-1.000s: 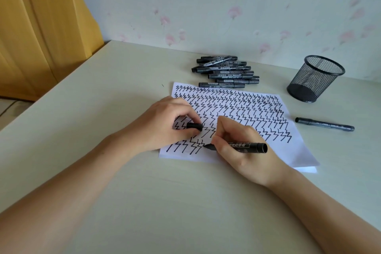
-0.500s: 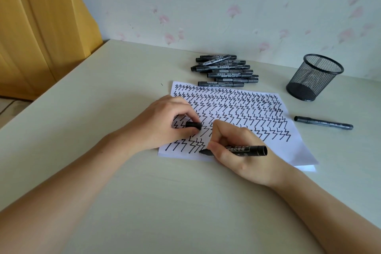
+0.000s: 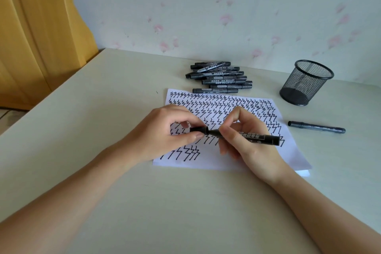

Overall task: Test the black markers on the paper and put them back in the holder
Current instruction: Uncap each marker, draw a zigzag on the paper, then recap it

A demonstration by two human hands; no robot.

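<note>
My right hand grips a black marker held level above the paper, its tip pointing left. My left hand pinches the marker's black cap between thumb and fingers, right at the tip, and the cap's mouth meets the tip. The white paper is covered with rows of black zigzag strokes. A black mesh holder stands upright at the back right, with nothing visible inside it. A pile of several capped black markers lies behind the paper.
One thin dark pen lies alone on the table to the right of the paper, in front of the holder. A yellow curtain hangs at the left. The wall runs close behind the pile and holder.
My right hand lifted the marker off the paper's lower edge and turned it level. Both hands came together, bringing the cap up to the marker's tip.
</note>
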